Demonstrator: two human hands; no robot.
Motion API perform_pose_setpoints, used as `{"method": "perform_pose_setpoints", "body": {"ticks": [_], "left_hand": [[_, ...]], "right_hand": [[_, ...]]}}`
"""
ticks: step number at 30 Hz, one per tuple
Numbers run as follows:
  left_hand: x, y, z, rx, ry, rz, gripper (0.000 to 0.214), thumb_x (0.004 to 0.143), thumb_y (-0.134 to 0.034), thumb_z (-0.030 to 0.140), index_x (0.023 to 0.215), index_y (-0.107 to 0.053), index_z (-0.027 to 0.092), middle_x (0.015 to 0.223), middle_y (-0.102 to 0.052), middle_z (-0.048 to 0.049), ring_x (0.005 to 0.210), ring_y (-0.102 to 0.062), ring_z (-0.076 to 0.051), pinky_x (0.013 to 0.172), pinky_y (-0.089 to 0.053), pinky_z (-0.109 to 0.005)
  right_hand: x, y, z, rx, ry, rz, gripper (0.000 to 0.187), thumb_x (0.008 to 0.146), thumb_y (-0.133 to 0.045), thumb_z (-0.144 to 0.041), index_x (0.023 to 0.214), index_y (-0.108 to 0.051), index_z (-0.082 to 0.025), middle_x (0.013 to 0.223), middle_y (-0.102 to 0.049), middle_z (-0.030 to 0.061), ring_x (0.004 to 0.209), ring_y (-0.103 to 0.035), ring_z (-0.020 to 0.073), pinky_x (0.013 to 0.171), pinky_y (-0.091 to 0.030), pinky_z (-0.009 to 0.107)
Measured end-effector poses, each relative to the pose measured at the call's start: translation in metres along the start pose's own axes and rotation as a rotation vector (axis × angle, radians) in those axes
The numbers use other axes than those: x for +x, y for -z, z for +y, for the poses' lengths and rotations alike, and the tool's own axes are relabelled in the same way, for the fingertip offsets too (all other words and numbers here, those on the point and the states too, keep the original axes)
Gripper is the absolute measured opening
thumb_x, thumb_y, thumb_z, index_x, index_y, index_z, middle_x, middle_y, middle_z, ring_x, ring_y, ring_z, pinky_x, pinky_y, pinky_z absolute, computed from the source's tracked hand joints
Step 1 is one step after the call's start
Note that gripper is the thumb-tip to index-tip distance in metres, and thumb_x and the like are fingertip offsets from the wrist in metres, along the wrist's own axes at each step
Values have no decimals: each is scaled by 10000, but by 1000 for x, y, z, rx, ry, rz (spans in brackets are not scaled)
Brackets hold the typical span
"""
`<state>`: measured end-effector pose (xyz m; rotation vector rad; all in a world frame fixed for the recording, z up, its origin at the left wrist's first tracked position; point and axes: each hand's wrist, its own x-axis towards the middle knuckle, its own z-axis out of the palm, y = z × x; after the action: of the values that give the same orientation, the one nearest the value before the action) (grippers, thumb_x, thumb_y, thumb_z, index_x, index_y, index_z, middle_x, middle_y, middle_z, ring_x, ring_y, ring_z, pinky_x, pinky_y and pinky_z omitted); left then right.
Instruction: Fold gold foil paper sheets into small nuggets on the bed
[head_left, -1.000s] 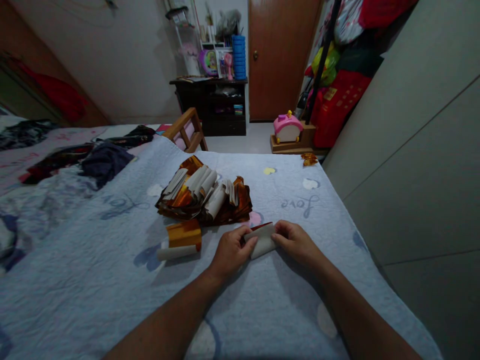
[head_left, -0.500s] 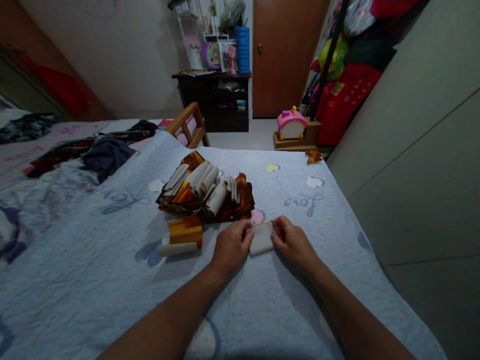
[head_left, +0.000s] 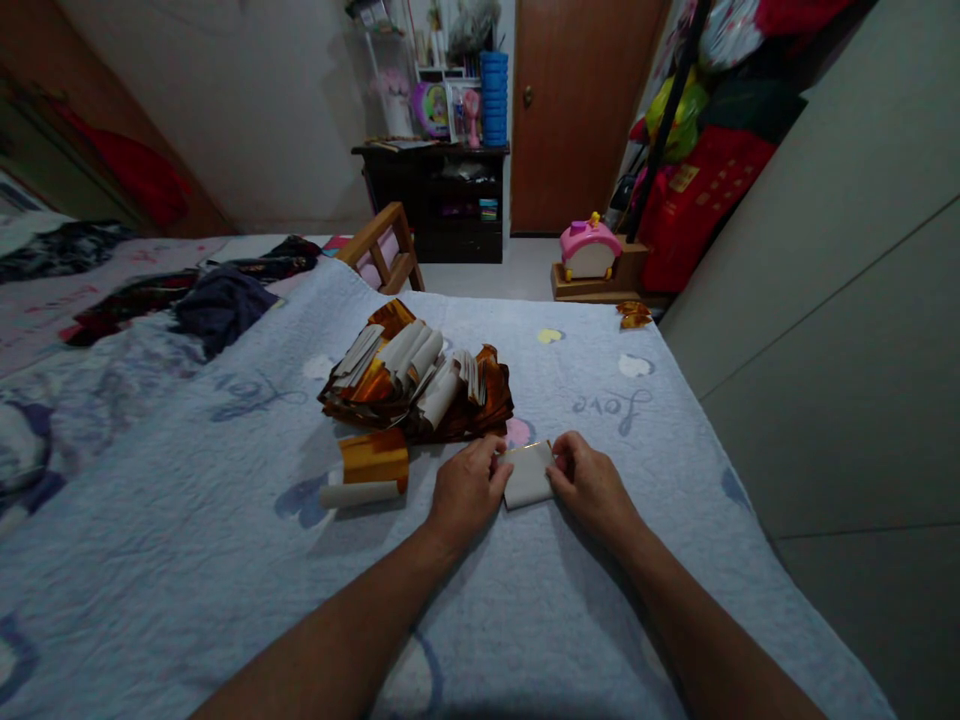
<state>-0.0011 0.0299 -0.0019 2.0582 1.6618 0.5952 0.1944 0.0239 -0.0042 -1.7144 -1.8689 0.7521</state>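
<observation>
A small folded sheet of white paper with a gold edge (head_left: 527,475) lies on the pale blue quilt (head_left: 225,540). My left hand (head_left: 469,490) pinches its left side with curled fingers. My right hand (head_left: 592,487) pinches its right side the same way. Just beyond the hands sits a pile of folded gold-and-white paper pieces (head_left: 416,382). To the left of my left hand lie a gold folded piece (head_left: 373,456) and a white rolled piece (head_left: 360,493).
Dark clothes (head_left: 221,300) lie on the bed at the left. A grey wardrobe (head_left: 840,300) runs along the right. Beyond the bed stand a wooden chair (head_left: 382,250), a dark shelf unit (head_left: 450,200), a pink toy (head_left: 589,250) and a brown door (head_left: 577,110).
The paper was raised and tilted between my hands a second ago; now it lies flatter on the quilt, pressed between both hands. The view shifted slightly.
</observation>
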Motion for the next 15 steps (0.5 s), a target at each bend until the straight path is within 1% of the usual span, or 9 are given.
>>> {"method": "perform_pose_setpoints", "body": {"ticks": [2, 4, 8, 15], "left_hand": [[0, 0, 0, 1, 2, -2, 147, 885, -660, 175, 1030, -645, 192, 833, -694, -17, 782, -662, -191, 717, -440, -285], [-1, 0, -1, 2, -1, 5, 148, 886, -662, 178, 1032, -645, 195, 824, -690, -15, 775, -660, -191, 714, -439, -283], [0, -1, -2, -2, -2, 16, 147, 885, -664, 179, 1030, -645, 198, 813, -682, -9, 769, -656, -188, 715, -440, -281], [0, -2, -2, 10, 7, 7, 138, 888, -668, 184, 1024, -646, 192, 832, -686, -18, 785, -657, -194, 708, -434, -284]], "right_hand": [[0, 0, 0, -24, 29, -16, 80, 822, -558, -174, 857, -517, -233, 757, -634, 11, 696, -599, 199, 659, -406, 292], [1, 1, 1, -46, 47, -28, 68, 827, -556, -163, 825, -533, -226, 778, -648, 25, 723, -603, 202, 678, -408, 297], [2, 0, 1, -83, 65, -33, 81, 828, -557, -137, 845, -578, -213, 810, -667, 39, 750, -613, 203, 703, -414, 300], [2, 0, 1, -114, 73, -29, 87, 842, -566, -144, 874, -620, -205, 836, -677, 46, 764, -615, 201, 720, -422, 300]]}}
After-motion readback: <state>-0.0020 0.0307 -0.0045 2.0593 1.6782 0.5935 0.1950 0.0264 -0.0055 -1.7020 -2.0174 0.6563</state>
